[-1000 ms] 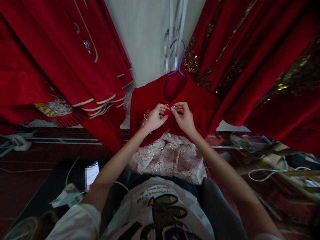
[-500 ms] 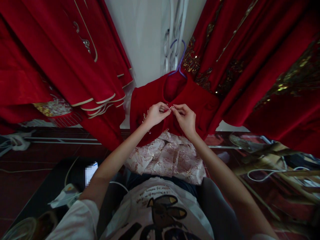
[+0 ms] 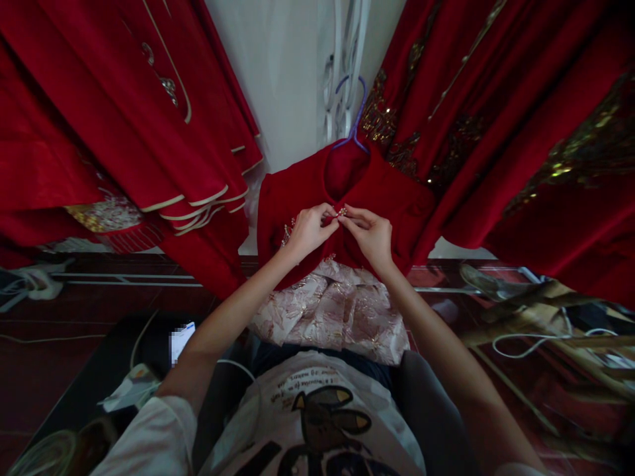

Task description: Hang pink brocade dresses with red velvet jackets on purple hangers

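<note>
A small red velvet jacket [image 3: 397, 198] hangs in front of me on a purple hanger [image 3: 353, 112]. My left hand [image 3: 308, 231] and my right hand [image 3: 371, 235] meet at its front opening just below the neckline. Both pinch a small beaded fastening [image 3: 341, 213] between their fingertips, fingers curled. A pink and gold brocade skirt [image 3: 337, 311] spreads below the jacket onto my lap. Gold bead trim [image 3: 288, 233] shows on the jacket beside my left hand.
Red garments with gold trim [image 3: 149, 132] hang at the left, and red embroidered ones [image 3: 496, 119] at the right. A white wall [image 3: 288, 79] lies behind. A phone [image 3: 181, 340], white cables and a power strip [image 3: 131, 390] sit at lower left. Cluttered items [image 3: 546, 317] lie at right.
Both hands have stayed at the jacket's front fastening, with only small shifts of the fingers. The view has barely moved.
</note>
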### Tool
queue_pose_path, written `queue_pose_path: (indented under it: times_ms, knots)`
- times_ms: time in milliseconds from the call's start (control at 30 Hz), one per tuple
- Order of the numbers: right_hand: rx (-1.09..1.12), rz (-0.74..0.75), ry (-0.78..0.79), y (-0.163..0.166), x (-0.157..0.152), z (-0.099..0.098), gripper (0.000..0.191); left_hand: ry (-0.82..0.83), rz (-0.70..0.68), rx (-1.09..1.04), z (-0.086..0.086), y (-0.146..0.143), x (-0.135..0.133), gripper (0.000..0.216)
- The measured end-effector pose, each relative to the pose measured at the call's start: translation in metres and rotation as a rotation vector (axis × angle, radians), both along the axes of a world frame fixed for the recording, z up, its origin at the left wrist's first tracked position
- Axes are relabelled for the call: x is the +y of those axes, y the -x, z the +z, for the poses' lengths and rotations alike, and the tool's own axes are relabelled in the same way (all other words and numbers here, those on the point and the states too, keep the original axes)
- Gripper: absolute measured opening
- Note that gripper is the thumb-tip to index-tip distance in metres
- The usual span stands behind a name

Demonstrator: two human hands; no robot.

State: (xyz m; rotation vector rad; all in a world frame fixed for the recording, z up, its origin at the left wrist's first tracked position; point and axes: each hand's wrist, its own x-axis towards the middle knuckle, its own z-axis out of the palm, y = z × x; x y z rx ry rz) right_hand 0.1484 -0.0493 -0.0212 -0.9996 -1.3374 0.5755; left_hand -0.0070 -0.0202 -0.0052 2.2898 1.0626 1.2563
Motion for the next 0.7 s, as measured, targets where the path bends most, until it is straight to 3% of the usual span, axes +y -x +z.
queue_pose_path:
  times_ms: [300, 467, 533, 700]
  knots:
    - [-0.008, 0.021, -0.006, -0.002, 0.005, 0.001, 0.031, -0.077, -0.010, 0.063, 0.005, 0.001, 0.000, 0.008]
    - [-0.066, 0.020, -0.050, 0.002, 0.010, -0.008, 0.036, -0.044, 0.001, -0.026, -0.002, -0.007, -0.001, 0.008]
    - [-0.146, -0.006, -0.097, 0.006, 0.007, -0.015, 0.047, 0.031, 0.001, -0.136, -0.009, -0.010, 0.000, 0.011]
    - [-0.537, 0.017, -0.238, 0.012, -0.016, -0.045, 0.099, 0.337, -0.099, -0.486, -0.024, -0.011, -0.005, 0.016]
